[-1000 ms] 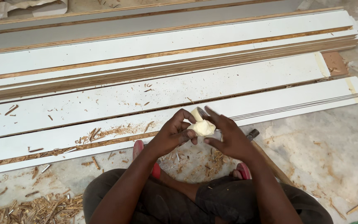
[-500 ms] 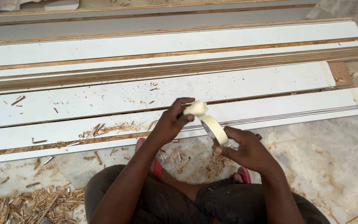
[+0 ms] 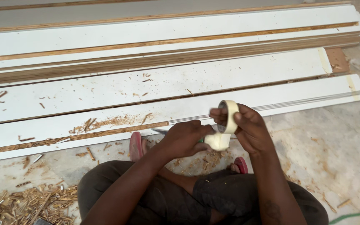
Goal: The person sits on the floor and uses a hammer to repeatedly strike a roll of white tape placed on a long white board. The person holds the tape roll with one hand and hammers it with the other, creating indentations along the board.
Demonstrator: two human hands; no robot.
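My right hand [image 3: 250, 130] holds a cream roll of masking tape [image 3: 231, 111] upright between thumb and fingers, just over the near edge of the front white board [image 3: 271, 98]. My left hand [image 3: 184, 139] is just to its left and lower, fingers closed on a pale loose end of tape [image 3: 218, 141] that hangs under the roll. Both hands are above my knees as I squat on the floor.
Several long white boards with raw wood edges [image 3: 146, 85] lie side by side across the floor ahead. Wood shavings [image 3: 26, 204] pile up at lower left. Red sandals [image 3: 136, 146] are on my feet. A green cord [image 3: 355, 216] runs at lower right.
The hands first pulled apart, drawing a strip of tape from the roll at my left hand. Now the roll sits in my right hand and my left hand has dropped lower, close beside it.
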